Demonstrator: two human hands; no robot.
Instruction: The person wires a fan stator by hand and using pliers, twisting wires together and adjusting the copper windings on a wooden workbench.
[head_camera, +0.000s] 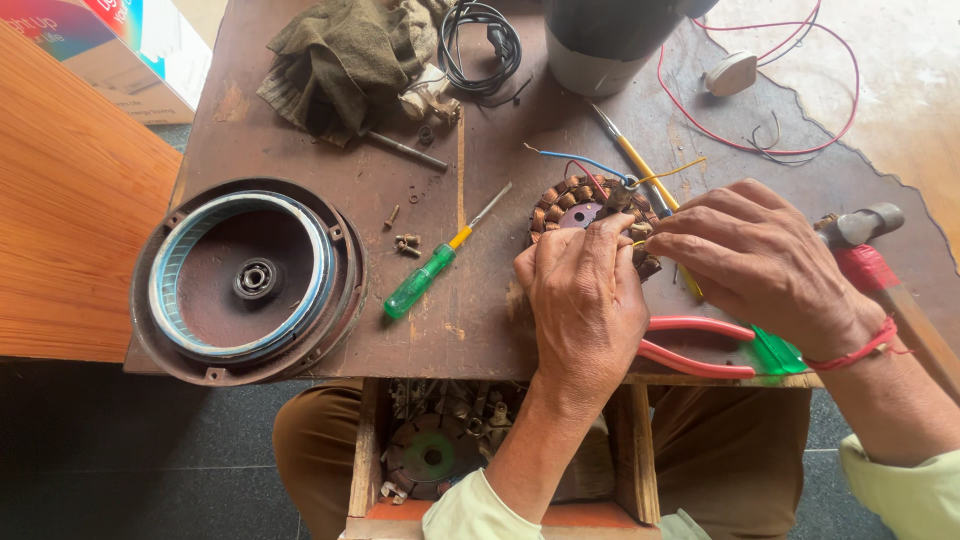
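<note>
Looking down from the head camera, both hands meet over a copper-wound motor stator (585, 212) lying near the middle of the dark wooden worktop (300, 130). The left hand (588, 300) rests on the stator's near edge, fingers curled together on the windings. The right hand (760, 262) comes in from the side, fingertips pinched on a thin yellow wire (672, 170) at the stator's rim. Red-handled pliers (695, 345) lie just under the right wrist, a hammer (865, 245) beyond it. Left of the hands lies a green-handled screwdriver (435, 265), and further left a round motor housing (248, 282) with its bearing showing. A rag (345, 60) sits at the far edge.
</note>
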